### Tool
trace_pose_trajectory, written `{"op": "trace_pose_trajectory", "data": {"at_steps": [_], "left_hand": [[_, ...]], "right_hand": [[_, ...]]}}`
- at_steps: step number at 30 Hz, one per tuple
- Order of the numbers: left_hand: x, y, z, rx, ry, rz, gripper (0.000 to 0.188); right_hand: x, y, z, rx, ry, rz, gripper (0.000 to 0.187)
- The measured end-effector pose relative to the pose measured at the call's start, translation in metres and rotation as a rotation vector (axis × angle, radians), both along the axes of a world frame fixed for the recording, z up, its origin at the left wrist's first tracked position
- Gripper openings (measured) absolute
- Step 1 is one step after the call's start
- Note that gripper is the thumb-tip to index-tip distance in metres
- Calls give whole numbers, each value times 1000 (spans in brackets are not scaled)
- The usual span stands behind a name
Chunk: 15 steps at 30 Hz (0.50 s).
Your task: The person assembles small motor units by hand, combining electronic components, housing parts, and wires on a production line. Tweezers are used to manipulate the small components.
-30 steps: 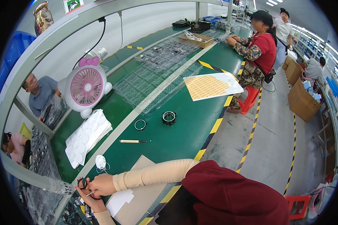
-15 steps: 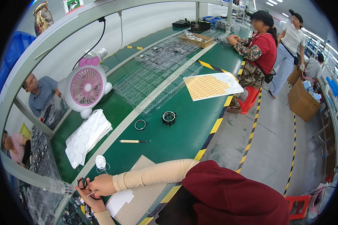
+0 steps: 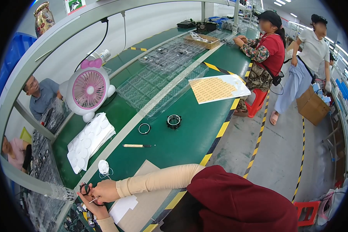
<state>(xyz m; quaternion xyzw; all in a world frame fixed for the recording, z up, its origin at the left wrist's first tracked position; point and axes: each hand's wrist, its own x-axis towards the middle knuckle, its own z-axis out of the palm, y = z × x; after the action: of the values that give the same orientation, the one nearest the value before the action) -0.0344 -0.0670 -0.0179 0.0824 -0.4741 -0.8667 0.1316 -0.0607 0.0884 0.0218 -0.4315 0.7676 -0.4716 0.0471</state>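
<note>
At the lower left, my two hands meet close together over the edge of the green bench. My left hand (image 3: 94, 207) is around a small black ring-shaped part (image 3: 85, 188), which is partly hidden by fingers. My right hand (image 3: 106, 191) reaches in from the right and pinches a thin, pale, pointed tool (image 3: 94, 199) against it; its exact kind is too small to tell. Just beyond them is a white string bundle (image 3: 103, 168). Under my right forearm lie a grey-brown board (image 3: 143, 203) and a white paper piece (image 3: 123, 207).
Two black rings, a thin one (image 3: 144, 128) and a thicker one (image 3: 174, 121), lie beyond a tan-handled tool (image 3: 137, 145). A fan (image 3: 89, 91), white sticker sheets (image 3: 91, 141), clear trays (image 3: 158, 83) and a yellow-patterned sheet (image 3: 216, 89) share the bench. A co-worker sits at right (image 3: 270, 54).
My hands and the bench things look unmoved. The standing person in white at the far right has stepped closer and to the right.
</note>
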Motion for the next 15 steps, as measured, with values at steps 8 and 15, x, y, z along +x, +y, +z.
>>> {"op": "trace_pose_trajectory", "data": {"at_steps": [8,15], "left_hand": [[-1,1,0,-3,-8,22,47],[0,1,0,-9,7,15,46]], "right_hand": [[-1,-1,-1,13,-8,13,13],[0,0,0,19,29,31,12]]}}
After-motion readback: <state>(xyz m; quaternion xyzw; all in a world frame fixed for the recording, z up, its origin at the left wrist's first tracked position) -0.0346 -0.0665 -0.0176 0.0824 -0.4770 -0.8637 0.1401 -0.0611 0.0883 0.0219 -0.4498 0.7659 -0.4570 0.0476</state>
